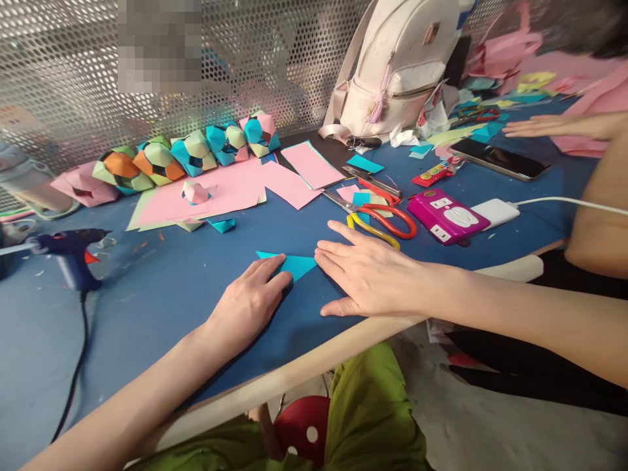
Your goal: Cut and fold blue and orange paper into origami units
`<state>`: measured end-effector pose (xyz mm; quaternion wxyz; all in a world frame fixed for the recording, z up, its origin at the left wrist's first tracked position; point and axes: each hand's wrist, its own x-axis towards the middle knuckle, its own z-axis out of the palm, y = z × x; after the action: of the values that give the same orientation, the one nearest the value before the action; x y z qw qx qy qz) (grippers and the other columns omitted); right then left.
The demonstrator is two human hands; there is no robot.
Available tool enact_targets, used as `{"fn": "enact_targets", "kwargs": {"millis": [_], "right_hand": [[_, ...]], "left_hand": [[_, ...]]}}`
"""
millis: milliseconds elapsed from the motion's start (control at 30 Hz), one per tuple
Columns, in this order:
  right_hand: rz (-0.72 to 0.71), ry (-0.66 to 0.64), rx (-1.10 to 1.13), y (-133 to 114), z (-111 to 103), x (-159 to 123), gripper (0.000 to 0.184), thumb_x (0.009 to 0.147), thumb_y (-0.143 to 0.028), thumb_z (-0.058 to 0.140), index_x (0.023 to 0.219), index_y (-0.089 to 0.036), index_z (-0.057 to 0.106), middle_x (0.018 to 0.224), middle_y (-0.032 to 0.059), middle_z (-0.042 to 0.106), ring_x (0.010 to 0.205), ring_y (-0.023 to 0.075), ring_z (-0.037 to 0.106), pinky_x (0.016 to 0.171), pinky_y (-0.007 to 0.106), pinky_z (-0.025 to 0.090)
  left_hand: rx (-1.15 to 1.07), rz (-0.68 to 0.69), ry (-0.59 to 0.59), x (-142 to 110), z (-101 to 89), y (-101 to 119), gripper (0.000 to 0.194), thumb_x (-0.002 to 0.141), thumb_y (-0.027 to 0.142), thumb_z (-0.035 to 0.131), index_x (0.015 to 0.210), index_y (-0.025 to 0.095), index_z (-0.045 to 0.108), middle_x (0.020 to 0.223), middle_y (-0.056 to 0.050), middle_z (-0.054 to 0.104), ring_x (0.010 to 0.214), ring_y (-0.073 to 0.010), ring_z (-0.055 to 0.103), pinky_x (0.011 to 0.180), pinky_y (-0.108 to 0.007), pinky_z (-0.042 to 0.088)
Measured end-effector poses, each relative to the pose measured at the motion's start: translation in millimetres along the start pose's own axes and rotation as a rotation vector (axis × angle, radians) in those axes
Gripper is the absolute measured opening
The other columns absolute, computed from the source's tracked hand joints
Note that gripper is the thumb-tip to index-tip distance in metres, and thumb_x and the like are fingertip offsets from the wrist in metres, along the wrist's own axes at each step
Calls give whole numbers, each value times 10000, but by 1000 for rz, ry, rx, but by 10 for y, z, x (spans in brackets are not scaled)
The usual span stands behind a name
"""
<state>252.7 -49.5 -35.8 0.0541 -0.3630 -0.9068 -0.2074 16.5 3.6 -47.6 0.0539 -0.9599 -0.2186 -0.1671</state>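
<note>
From afar I look into what seems a craft workspace, shown by the dark-blue plastic glue gun (73,258), red-and-yellow-handled metal scissors (356,209) and multicoloured folded-paper balls (159,159) on a blue-topped table (161,288).

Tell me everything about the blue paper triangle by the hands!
The blue paper triangle is bright blue and looks like folded paper. It lies flat on the dark blue tabletop, between the two hands, with a long edge facing away from the person. The left hand rests fingers on it, hiding part. The right hand has its fingertips at the right corner; whether they touch it is unclear.
</note>
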Motion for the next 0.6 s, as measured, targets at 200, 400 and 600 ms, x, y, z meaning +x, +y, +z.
{"fn": "enact_targets", "kwargs": {"millis": [200,400,600], "right_hand": [[-17,130,105,-115,69,142,682,945,-557,399,1243,36,553,1253,240,609,1203,319,553,1081,529,338],[2,113,131,-170,163,113,684,945,-557,395,1213,48,573,1202,248,636,1156,315,589,1077,512,351],[34,103,147,-171,133,106,659,966,-540,347,1226,20,577,1218,221,637,1150,297,594,1064,518,376]], "left_hand": [[-3,-18,-20,-8,9,3,258,949,147,375,974,143,632,1198,-171,626,1054,-252,614,835,-411,574],[86,-38,-57,-42,12,6,235,944,167,392,1049,171,603,1251,-192,571,1145,-301,553,861,-489,551],[226,-140,-135,-37,-62,10,223,940,258,418,1030,179,606,1196,-214,576,1078,-334,564,804,-517,557]]}}
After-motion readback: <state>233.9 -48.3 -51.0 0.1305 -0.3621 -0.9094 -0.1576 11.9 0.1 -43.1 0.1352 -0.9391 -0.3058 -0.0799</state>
